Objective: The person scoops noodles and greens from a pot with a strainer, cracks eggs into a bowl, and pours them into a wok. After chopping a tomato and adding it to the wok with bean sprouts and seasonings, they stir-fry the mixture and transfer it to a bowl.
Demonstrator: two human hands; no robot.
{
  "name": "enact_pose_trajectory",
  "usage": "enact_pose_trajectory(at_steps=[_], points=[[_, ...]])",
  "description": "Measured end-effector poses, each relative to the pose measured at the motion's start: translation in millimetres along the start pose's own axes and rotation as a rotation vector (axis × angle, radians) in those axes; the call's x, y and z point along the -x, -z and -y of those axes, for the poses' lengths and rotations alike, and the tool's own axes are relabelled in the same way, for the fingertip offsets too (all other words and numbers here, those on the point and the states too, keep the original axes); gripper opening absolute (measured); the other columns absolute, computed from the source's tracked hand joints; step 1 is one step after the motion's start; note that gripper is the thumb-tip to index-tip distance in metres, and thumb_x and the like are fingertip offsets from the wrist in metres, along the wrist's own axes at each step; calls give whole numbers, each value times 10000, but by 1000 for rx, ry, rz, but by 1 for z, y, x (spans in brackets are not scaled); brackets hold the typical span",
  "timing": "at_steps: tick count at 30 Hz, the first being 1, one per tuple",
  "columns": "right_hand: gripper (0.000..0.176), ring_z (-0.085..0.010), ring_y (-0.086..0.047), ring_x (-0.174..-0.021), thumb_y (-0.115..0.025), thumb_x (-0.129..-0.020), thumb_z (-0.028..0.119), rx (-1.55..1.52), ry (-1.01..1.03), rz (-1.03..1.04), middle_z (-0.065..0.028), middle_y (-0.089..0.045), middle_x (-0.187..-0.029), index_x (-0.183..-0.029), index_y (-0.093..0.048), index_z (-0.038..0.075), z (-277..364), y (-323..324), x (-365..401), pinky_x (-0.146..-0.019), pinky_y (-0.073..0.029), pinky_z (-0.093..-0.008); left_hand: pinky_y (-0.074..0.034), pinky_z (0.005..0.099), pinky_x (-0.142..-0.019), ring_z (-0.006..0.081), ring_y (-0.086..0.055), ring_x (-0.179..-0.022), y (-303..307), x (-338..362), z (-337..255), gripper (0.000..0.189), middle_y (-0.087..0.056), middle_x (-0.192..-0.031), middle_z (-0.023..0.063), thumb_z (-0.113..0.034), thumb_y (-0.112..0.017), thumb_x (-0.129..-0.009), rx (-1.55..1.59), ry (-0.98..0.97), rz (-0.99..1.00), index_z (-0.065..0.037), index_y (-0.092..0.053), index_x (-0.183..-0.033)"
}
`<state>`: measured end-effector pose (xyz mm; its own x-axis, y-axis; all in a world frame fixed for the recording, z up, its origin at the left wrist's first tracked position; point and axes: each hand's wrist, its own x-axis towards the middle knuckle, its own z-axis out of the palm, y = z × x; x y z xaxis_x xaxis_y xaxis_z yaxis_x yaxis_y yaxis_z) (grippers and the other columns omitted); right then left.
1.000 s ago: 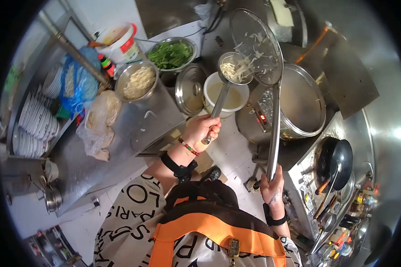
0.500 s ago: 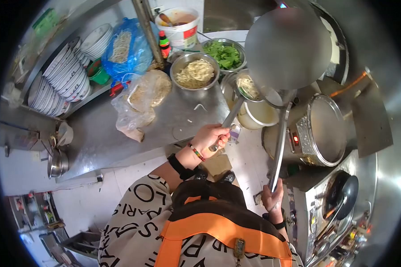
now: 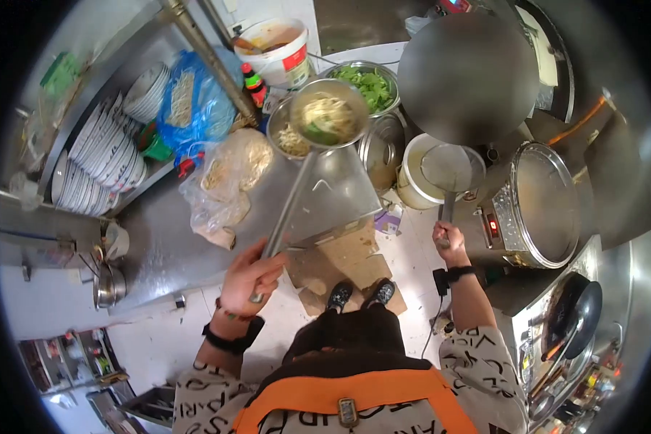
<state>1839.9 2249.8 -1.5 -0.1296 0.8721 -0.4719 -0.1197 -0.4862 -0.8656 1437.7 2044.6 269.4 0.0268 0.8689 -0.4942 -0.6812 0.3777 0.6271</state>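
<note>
My left hand (image 3: pixel 249 281) is closed on the handle of a long metal strainer (image 3: pixel 294 202), which reaches forward from it. In its basket lie pale noodle-like strands (image 3: pixel 328 112) with some green leaves. The basket overlaps a steel bowl (image 3: pixel 273 130) of noodles on the counter. On the other side, my right hand (image 3: pixel 452 242) grips the short visible handle of a second strainer (image 3: pixel 452 168). Its round mesh overlaps the mouth of a white bucket (image 3: pixel 412 194), and no food shows in it.
A bowl of green leaves (image 3: pixel 369 85) stands behind a lidded steel pot (image 3: pixel 380 150). To the right is a large cooker (image 3: pixel 542 199). Bagged noodles (image 3: pixel 231 173) lie on the steel counter (image 3: pixel 148 231). Stacked bowls (image 3: pixel 108 145) fill the left shelf. Cardboard (image 3: pixel 343 264) covers part of the floor.
The left strainer has swung left from beside the white bucket to over the noodle bowl. My right hand has moved forward, bringing its strainer over the bucket. The view has shifted slightly.
</note>
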Motion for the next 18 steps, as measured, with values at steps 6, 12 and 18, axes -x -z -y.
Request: enact_pose_trajectory(at_steps=[6, 12, 18], points=[[62, -229, -548, -706, -526, -760, -32, -702, -304, -268, -152, -563, -808, -796, -495, -71, -11, -22, -62, -665, -500, -308, -287, 126, -399, 32, -373, -572, 16, -43, 10, 390, -433, -748, 9, 43, -477, -827, 151, -78, -89, 37, -435, -1215], [561, -264, -596, -862, -605, -757, -29, -234, -299, 77, -183, -575, -1025, -1257, -349, -25, -76, 30, -11, -778, -518, -352, -331, 138, -404, 40, -401, -574, 61, -107, 32, 381, -500, -815, 40, 17, -480, -841, 298, -105, -90, 16, -440, -1220], [413, -268, -619, -711, -506, -817, 43, -129, -508, 50, -216, -606, -940, -1208, -396, -32, -125, 123, 71, -672, -538, -344, -472, 257, -538, 160, -578, -765, 68, -93, 20, 500, -585, -917, 148, -160, -582, -806, -1067, -40, -646, 11, -416, -1246]])
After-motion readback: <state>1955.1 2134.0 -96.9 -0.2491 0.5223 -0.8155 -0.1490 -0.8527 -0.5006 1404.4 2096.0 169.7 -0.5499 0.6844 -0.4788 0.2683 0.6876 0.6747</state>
